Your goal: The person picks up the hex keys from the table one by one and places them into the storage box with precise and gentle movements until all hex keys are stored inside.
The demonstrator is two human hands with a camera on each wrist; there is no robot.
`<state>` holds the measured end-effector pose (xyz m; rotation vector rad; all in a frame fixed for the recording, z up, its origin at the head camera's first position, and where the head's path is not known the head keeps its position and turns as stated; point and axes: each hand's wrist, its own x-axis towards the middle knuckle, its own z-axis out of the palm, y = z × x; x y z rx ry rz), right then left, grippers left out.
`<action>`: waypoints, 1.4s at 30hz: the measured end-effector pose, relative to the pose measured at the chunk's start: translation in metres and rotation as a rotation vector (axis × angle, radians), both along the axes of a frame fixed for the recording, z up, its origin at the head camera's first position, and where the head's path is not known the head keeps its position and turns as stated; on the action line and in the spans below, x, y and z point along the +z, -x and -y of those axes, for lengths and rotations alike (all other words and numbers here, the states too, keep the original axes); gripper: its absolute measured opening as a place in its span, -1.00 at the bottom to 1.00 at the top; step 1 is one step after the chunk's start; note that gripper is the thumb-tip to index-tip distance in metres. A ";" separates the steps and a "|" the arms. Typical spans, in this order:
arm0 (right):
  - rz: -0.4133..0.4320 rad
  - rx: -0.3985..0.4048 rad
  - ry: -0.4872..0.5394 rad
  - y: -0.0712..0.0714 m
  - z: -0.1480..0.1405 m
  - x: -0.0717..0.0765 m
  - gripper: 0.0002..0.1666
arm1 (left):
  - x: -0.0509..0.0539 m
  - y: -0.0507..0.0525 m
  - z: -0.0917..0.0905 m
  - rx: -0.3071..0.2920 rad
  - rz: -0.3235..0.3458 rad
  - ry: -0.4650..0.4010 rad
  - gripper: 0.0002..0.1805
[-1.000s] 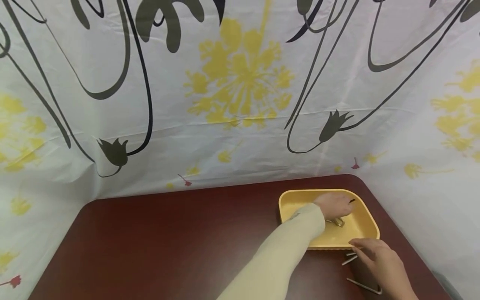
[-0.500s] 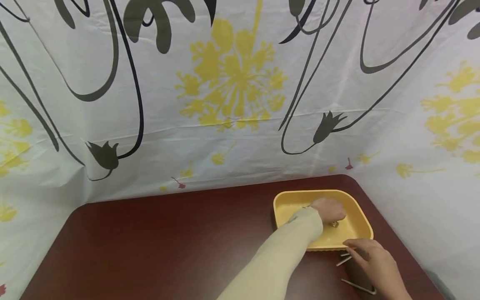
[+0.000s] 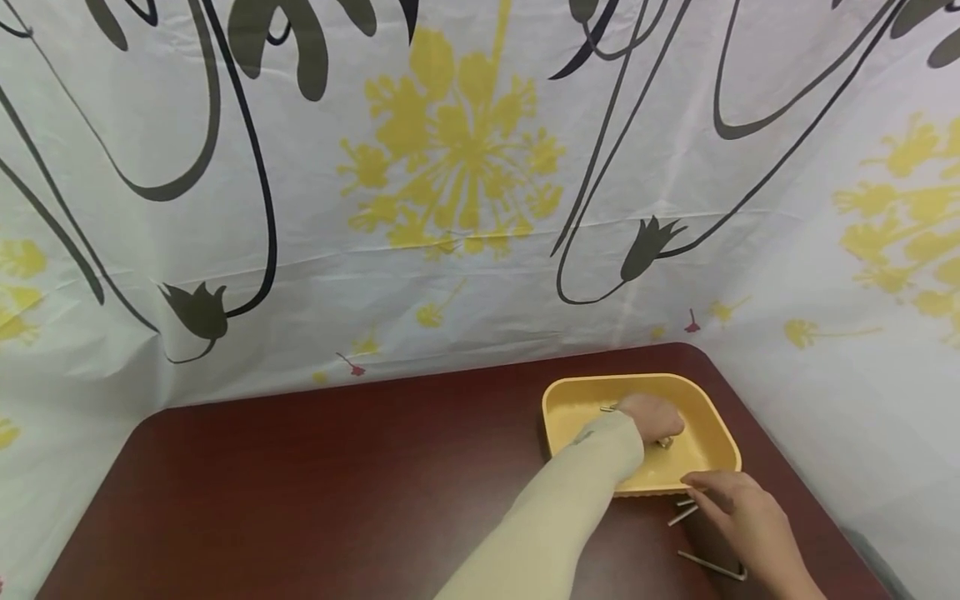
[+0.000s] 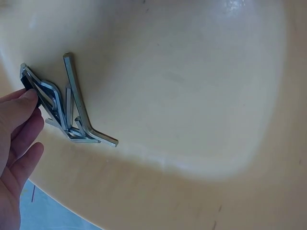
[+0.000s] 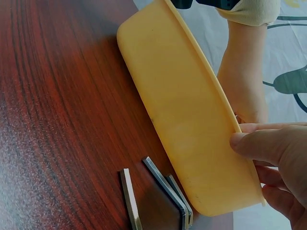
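In the yellow tray (image 3: pixel 708 446), my left hand (image 3: pixel 651 417) is low over the floor. The left wrist view shows its thumb and forefinger pinching a small black piece (image 4: pixel 26 84) against a pile of bent metal hex keys (image 4: pixel 79 105); whether the piece belongs to one of them cannot be told. My right hand (image 3: pixel 746 517) grips the tray's near right rim, its thumb outside the yellow wall (image 5: pixel 192 120) and its other fingers beyond the rim. Beside the tray, under that hand, several hex keys (image 5: pixel 165 184) lie on the table.
The dark red table (image 3: pixel 337 483) extends left of the tray. A bent metal key (image 3: pixel 708 567) lies near the right hand, towards the front. A patterned white cloth (image 3: pixel 450 333) hangs behind and beside the table. My left sleeve (image 3: pixel 555 508) crosses the tray's near left edge.
My left hand has moved down and nearer within the tray, bringing the black piece to the metal keys. The right hand keeps its hold. The head view has shifted slightly.
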<state>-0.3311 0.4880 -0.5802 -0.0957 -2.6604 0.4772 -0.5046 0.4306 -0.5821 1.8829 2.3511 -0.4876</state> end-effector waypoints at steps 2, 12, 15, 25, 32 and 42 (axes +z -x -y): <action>0.002 0.008 -0.001 0.001 0.001 0.001 -0.71 | 0.002 0.000 0.003 0.012 0.003 0.003 -0.87; 0.023 0.018 -0.006 0.005 0.006 0.006 -0.72 | 0.017 -0.004 0.020 0.083 0.019 0.000 -0.87; 0.060 0.018 0.022 0.005 0.006 0.007 -0.74 | 0.022 -0.005 0.022 0.100 0.001 0.007 -0.93; 0.116 0.023 0.022 0.007 0.001 0.012 -0.77 | 0.033 -0.005 0.032 0.119 -0.034 0.011 -0.86; 0.189 0.056 0.020 0.011 -0.006 0.016 -0.79 | 0.034 -0.007 0.043 0.164 -0.044 0.037 -0.84; 0.218 0.053 0.052 0.005 -0.005 0.030 -0.69 | 0.036 -0.012 0.065 0.143 -0.080 -0.021 -0.84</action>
